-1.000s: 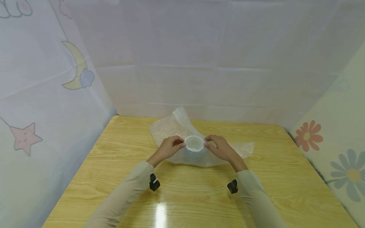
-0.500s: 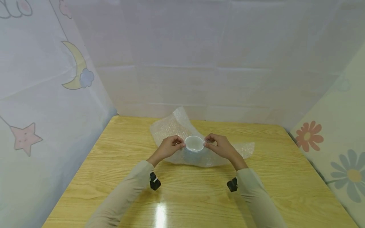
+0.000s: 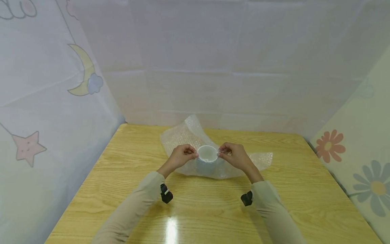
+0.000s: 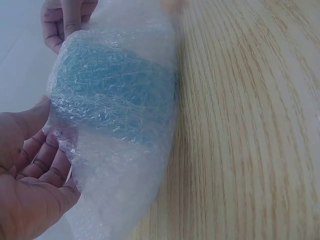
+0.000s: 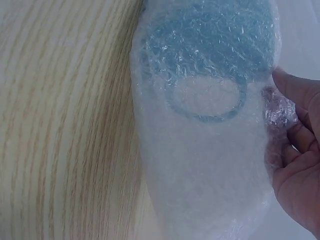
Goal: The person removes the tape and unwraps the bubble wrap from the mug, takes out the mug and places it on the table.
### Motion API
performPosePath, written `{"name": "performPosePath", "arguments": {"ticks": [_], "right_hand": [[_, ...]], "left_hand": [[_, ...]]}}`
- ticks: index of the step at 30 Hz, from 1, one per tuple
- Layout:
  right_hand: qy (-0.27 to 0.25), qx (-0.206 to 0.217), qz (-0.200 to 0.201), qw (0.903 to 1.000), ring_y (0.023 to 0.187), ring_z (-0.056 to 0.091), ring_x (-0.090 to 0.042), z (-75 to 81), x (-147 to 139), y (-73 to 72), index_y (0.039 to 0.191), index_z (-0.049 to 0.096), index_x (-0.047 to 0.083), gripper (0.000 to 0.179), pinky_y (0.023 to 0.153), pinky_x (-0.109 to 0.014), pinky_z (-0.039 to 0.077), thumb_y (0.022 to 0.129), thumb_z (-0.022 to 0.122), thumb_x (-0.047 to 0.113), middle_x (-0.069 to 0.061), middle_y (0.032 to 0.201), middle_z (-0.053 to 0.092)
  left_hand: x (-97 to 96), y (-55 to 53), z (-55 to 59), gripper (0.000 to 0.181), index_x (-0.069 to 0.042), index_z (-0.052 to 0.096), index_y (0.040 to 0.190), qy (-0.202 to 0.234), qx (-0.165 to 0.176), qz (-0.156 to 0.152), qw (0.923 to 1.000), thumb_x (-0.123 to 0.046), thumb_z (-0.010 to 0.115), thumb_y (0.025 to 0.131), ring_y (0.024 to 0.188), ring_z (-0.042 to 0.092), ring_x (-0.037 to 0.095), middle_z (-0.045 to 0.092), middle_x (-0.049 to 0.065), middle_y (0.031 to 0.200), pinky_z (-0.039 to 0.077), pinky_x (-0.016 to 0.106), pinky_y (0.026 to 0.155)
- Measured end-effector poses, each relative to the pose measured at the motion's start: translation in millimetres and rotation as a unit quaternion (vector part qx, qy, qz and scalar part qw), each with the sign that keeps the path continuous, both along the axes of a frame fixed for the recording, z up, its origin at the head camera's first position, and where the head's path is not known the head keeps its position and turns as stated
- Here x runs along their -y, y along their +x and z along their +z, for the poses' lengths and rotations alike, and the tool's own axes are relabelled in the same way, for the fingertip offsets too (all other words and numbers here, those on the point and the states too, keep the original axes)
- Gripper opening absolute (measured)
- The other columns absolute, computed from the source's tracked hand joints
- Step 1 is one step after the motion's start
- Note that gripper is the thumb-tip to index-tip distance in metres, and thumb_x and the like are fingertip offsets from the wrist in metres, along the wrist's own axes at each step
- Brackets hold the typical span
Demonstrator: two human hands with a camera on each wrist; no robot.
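On the far half of the wooden table (image 3: 210, 210), toward twelve o'clock from the person, a sheet of bubble wrap (image 3: 179, 135) lies spread, its near side raised against a mug. Step in hand, as judged: wrapping, with the near flap held up to the rim; unwrapping cannot be ruled out. The left hand (image 3: 182, 156), at nine o'clock of the mug, has thumb and fingers pinched on the wrap's upper edge. The right hand (image 3: 234, 156), at three o'clock, likewise pinches a gathered bit of that edge. The light blue mug (image 3: 208, 154) stands upright between the hands, mouth uncovered, body behind the film. Its handle (image 5: 242, 102) shows through the wrap, pointing to about three o'clock. The next move would seem to call for folding the pinched edge over the mouth toward twelve o'clock, keeping both corners taut; the handle could snag the film.

Edges and room: bare wood runs wide at six o'clock and at both nine and three. Room is tightest at twelve, where one wrap corner reaches the table's far edge in view; overhang cannot be told. A narrower wrap tail extends toward three o'clock, well inside the table's right edge.
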State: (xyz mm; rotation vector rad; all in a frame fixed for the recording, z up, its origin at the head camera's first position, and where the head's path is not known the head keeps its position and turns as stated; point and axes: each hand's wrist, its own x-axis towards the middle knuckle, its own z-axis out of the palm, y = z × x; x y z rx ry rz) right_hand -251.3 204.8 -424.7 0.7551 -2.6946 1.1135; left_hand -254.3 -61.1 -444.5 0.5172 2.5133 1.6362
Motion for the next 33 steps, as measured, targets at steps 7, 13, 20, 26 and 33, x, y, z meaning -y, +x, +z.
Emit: {"name": "performPosePath", "arguments": {"ticks": [7,13,20,26,33], "right_hand": [[-0.010,-0.011,-0.012,0.9998,0.075,0.062,-0.014,-0.4,1.9,2.0,0.093,0.069,0.008,0.009,0.066,-0.034,0.052,0.089,0.073,0.015,0.004,0.081,0.065],[-0.018,-0.023,-0.034,0.9990,0.074,0.062,-0.014,-1.6,2.5,3.1,0.091,0.068,0.008,0.009,0.063,-0.033,0.052,0.088,0.073,0.015,0.003,0.080,0.065],[-0.032,-0.053,-0.053,0.9967,0.072,0.063,-0.014,-1.8,0.6,5.7,0.090,0.069,0.010,0.009,0.065,-0.035,0.053,0.086,0.075,0.015,0.003,0.079,0.068],[-0.039,-0.076,-0.059,0.9946,0.072,0.064,-0.014,-4.3,-2.9,7.3,0.090,0.069,0.010,0.009,0.068,-0.037,0.054,0.086,0.076,0.016,0.003,0.080,0.069],[-0.044,-0.089,-0.063,0.9931,0.072,0.063,-0.011,-4.3,-9.5,10.5,0.090,0.070,0.011,0.010,0.070,-0.034,0.053,0.085,0.076,0.016,0.005,0.081,0.069]], "left_hand": [[0.2,0.8,1.1,0.011,-0.004,0.067,0.092,0.022,0.008,0.012,0.9996,-0.014,0.073,0.089,0.072,0.061,0.014,0.066,0.001,0.080,0.050,0.026,0.062],[0.4,2.5,3.9,0.010,-0.001,0.068,0.092,0.047,0.011,0.016,0.9987,-0.010,0.071,0.089,0.075,0.063,0.018,0.067,0.004,0.082,0.054,0.029,0.068],[2.0,1.5,6.3,0.012,0.001,0.068,0.092,0.053,0.005,0.021,0.9984,-0.010,0.072,0.089,0.075,0.066,0.023,0.068,0.007,0.080,0.055,0.033,0.070],[3.8,0.6,8.1,0.011,0.000,0.067,0.090,0.060,0.006,0.022,0.9980,-0.009,0.072,0.088,0.078,0.066,0.029,0.067,0.005,0.079,0.055,0.035,0.070],[6.6,-0.4,8.0,0.011,-0.002,0.068,0.089,0.057,0.009,0.019,0.9982,-0.011,0.073,0.088,0.075,0.066,0.023,0.067,0.003,0.079,0.054,0.031,0.068]]}}
